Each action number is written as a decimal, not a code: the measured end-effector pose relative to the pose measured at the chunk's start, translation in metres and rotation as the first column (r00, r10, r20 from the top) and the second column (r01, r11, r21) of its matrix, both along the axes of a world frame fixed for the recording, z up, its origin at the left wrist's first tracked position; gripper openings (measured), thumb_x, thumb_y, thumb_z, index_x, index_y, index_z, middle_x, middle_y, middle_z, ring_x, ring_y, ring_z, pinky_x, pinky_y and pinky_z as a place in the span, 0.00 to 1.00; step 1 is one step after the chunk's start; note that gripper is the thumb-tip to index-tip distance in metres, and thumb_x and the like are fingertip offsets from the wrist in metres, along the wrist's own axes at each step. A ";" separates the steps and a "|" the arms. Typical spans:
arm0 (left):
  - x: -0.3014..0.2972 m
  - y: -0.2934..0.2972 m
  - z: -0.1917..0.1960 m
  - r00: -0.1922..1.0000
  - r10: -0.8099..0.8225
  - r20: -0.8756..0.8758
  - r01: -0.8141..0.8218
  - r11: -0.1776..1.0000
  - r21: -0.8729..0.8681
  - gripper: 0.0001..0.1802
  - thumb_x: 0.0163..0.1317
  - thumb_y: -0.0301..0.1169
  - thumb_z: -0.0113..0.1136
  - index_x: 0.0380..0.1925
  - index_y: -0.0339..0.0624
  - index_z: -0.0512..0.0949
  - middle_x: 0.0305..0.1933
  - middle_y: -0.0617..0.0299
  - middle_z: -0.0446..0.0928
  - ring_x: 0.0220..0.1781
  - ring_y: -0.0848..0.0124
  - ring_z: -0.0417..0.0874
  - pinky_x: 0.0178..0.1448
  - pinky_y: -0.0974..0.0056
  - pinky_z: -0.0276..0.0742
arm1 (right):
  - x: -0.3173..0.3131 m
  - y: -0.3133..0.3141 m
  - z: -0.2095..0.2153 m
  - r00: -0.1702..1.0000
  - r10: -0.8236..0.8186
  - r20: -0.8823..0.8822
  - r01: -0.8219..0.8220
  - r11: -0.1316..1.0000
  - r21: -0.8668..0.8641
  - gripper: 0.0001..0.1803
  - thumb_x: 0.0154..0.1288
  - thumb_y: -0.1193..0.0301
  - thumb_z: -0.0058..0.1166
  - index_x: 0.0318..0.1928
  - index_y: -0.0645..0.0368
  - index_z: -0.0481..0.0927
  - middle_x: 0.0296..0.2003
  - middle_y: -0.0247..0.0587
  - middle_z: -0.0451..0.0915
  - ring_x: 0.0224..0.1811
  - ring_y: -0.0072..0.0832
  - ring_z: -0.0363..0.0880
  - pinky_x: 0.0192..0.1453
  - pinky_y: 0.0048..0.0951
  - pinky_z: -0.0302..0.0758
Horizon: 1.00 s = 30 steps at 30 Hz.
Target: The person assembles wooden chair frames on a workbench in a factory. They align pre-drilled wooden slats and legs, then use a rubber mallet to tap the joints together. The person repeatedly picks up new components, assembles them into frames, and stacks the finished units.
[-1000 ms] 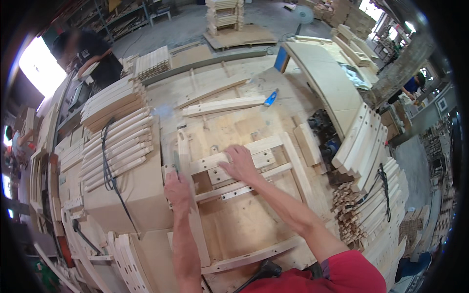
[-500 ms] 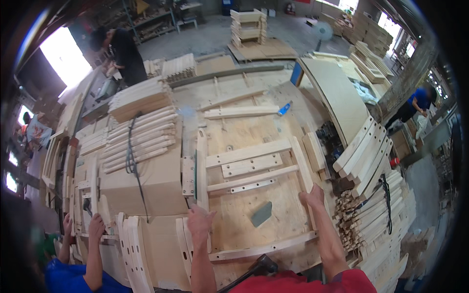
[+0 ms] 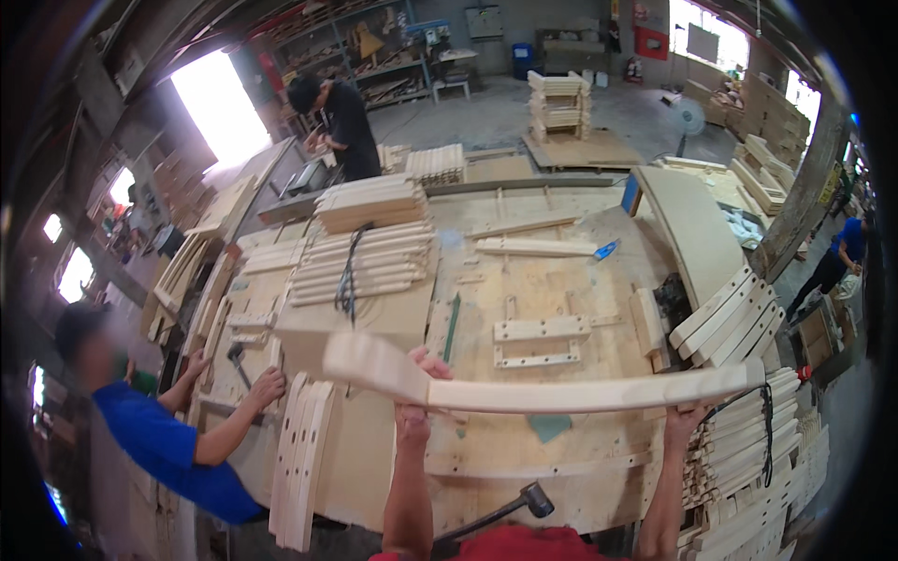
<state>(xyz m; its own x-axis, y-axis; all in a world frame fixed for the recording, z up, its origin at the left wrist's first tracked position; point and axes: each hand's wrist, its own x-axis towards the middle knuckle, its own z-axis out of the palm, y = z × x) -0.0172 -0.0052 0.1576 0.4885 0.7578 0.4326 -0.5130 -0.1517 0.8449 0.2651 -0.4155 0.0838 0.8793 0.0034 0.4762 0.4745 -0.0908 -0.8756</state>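
Note:
A pale wooden frame (image 3: 589, 396) is raised off the workbench (image 3: 486, 505) and seen nearly edge-on, hiding part of the surface behind it. My left hand (image 3: 413, 421) is closed around its left part, thumb and fingers on opposite sides. At the right end my right hand (image 3: 685, 421) grips the frame from below, its fingers partly hidden. Under the frame lies a grey-green scrap (image 3: 550, 427). Nearest me, a drilled wooden rail (image 3: 552, 465) lies across the bench, with a dark-headed hammer (image 3: 537, 500) closer still.
Drilled blocks (image 3: 541, 329) sit mid-bench. Stacked slats (image 3: 365, 262) rise at left, and more slats (image 3: 734, 449) at right. A blue-handled tool (image 3: 607, 250) lies farther back. A co-worker in blue (image 3: 178, 449) works at left; another person in black (image 3: 351, 131) stands beyond.
The frame, flat on the bench before, has been lifted and tipped up in both my hands. My view has swung up and left. The co-worker in blue now shows more fully.

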 end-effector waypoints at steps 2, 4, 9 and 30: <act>0.008 -0.031 0.060 0.999 0.035 0.015 -0.037 0.978 0.205 0.47 0.67 0.71 0.47 0.59 0.32 0.73 0.46 0.49 0.80 0.45 0.59 0.82 0.52 0.57 0.79 | -0.005 -0.029 0.001 0.972 0.214 -0.097 -0.195 0.965 0.173 0.29 0.60 0.73 0.72 0.59 0.60 0.74 0.50 0.42 0.78 0.52 0.31 0.77 0.62 0.37 0.75; -0.019 -0.045 0.082 0.970 0.235 -0.066 -0.190 0.897 0.398 0.46 0.67 0.69 0.44 0.53 0.31 0.75 0.42 0.49 0.80 0.42 0.59 0.82 0.49 0.58 0.79 | -0.024 -0.030 0.008 0.972 0.158 -0.173 -0.166 0.985 -0.036 0.32 0.61 0.70 0.71 0.63 0.58 0.73 0.52 0.43 0.78 0.54 0.33 0.76 0.64 0.41 0.74; -0.058 -0.082 0.102 0.934 0.345 0.096 -0.358 0.880 0.313 0.27 0.68 0.51 0.54 0.36 0.31 0.78 0.29 0.49 0.80 0.33 0.59 0.82 0.40 0.58 0.80 | -0.067 -0.053 0.069 0.856 0.455 -0.243 -0.429 0.890 0.154 0.29 0.68 0.60 0.63 0.65 0.58 0.74 0.55 0.48 0.79 0.62 0.38 0.76 0.71 0.44 0.71; -0.065 -0.074 0.066 0.817 0.455 0.355 -0.561 0.770 0.304 0.48 0.61 0.79 0.48 0.35 0.36 0.71 0.27 0.51 0.73 0.25 0.59 0.79 0.27 0.58 0.81 | -0.087 -0.097 0.092 0.747 0.658 -0.094 -0.640 0.674 -0.368 0.32 0.49 0.52 0.81 0.45 0.59 0.78 0.42 0.52 0.83 0.51 0.47 0.80 0.69 0.57 0.72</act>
